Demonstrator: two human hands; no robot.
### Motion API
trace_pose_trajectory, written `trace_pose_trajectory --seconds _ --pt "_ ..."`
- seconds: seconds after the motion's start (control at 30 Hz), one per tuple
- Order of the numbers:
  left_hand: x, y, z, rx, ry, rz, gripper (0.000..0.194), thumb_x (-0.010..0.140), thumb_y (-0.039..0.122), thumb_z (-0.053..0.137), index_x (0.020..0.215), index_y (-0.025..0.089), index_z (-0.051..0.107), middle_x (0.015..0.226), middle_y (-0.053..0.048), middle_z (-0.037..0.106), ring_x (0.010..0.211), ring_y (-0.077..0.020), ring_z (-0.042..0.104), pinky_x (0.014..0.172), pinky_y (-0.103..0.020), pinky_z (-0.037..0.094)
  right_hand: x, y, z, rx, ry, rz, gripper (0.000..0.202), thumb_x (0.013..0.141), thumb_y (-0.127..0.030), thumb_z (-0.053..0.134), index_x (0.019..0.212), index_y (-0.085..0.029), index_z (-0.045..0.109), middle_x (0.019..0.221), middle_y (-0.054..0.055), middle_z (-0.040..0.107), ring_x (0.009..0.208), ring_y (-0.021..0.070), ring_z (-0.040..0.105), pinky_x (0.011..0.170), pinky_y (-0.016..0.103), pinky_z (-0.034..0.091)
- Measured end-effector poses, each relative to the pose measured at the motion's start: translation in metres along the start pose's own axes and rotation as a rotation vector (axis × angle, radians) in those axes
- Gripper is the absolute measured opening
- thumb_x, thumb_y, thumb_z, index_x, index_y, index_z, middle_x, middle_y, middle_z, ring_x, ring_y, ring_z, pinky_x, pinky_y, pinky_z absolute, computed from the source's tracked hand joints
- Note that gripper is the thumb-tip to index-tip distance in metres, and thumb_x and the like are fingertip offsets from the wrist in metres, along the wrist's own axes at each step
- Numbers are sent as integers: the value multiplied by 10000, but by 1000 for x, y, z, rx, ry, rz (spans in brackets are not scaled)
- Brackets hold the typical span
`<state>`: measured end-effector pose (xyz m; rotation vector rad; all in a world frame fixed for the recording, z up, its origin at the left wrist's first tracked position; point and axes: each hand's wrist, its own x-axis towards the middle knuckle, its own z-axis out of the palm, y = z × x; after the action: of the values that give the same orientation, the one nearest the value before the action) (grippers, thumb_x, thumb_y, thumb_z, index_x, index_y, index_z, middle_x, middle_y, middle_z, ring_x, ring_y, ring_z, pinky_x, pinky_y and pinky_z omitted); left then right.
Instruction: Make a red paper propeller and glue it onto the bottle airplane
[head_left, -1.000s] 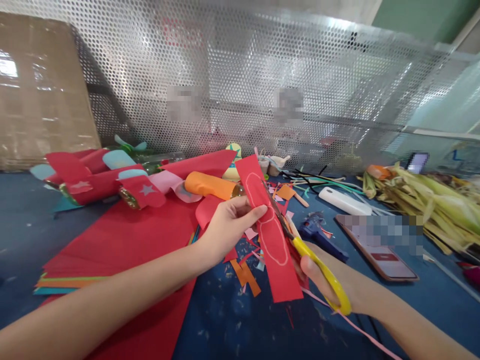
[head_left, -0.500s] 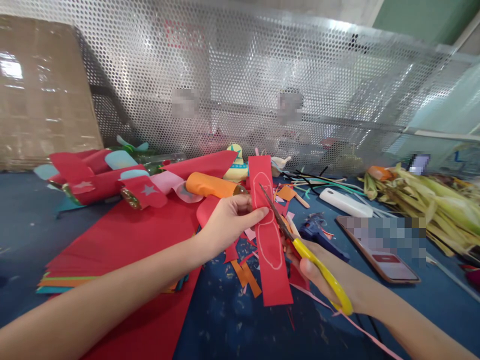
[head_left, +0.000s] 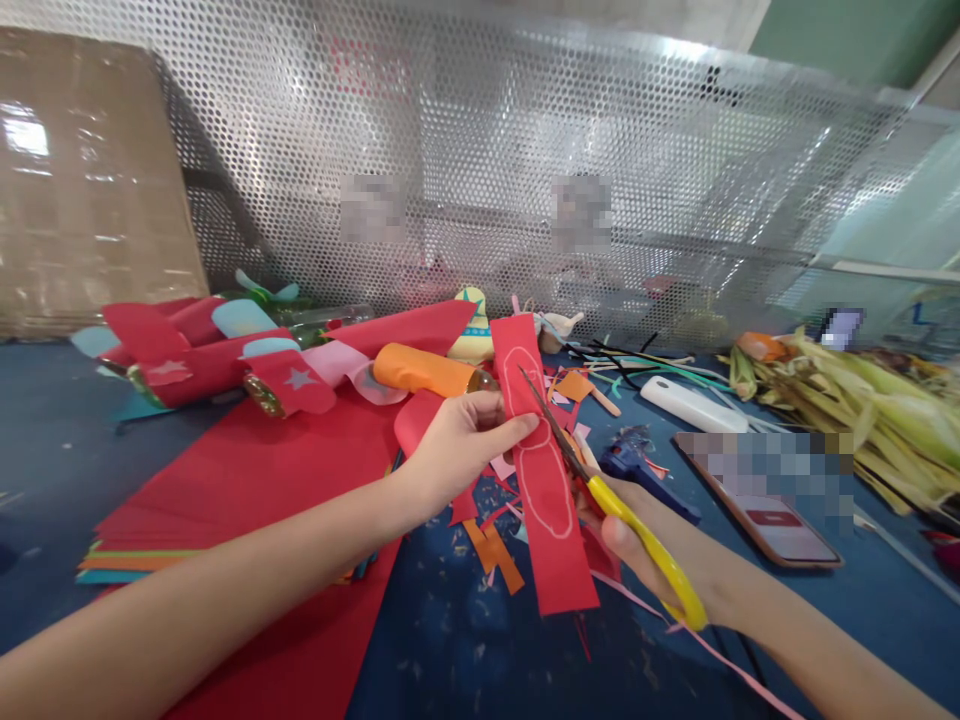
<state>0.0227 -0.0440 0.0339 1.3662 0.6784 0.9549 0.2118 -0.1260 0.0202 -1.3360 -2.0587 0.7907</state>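
Between thumb and fingers, my left hand [head_left: 469, 440] pinches a long red paper strip [head_left: 551, 560] at its left edge. Pale rounded outlines are drawn on the strip, one above the other. My right hand [head_left: 637, 530] is closed round the yellow handles of a pair of scissors [head_left: 645, 540]. The dark blades lie across the strip's right side, pointing up and left, and look nearly closed. Whether they are cutting the paper I cannot tell. Orange and red paper scraps [head_left: 491, 555] lie on the table below the strip.
A stack of red sheets [head_left: 255, 480] lies at left, with red paper rockets [head_left: 217, 360] behind it. An orange paper tube [head_left: 424, 370] is at the centre. On the right are a blue glue gun [head_left: 645, 470], a phone [head_left: 780, 520] and corn husks [head_left: 862, 400]. Perforated metal [head_left: 487, 150] stands behind.
The red strip has tilted, its top shifting left and its lower end swinging right. Both hands and the scissors stay almost where they were.
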Motion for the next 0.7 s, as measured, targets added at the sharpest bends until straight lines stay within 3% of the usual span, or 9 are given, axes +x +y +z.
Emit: trace_pose_trajectory --seconds 0.23,0.4,0.7 --pt "0 -2 -1 2 4 21 164 709 322 706 754 165 686 655 -4 656 597 -132 614 627 -269 503 -1 -2 -3 -11 -54 -22 659 804 -793 211 831 -206 509 694 34 510 575 171 440 581 322 445" --pt "0 -1 -1 -12 9 4 183 701 331 710 778 166 695 671 -6 665 574 -125 603 607 -269 496 0 -4 -4 -24 -71 -9 687 806 -793 195 878 -190 516 702 36 512 626 185 468 596 318 451" --pt "0 -6 -1 -65 2 10 183 716 322 729 794 159 704 735 -15 703 600 -114 612 603 -237 495 0 -11 -3 -76 -10 -44 637 852 -745 156 804 -206 493 703 40 539 588 174 476 576 302 456"
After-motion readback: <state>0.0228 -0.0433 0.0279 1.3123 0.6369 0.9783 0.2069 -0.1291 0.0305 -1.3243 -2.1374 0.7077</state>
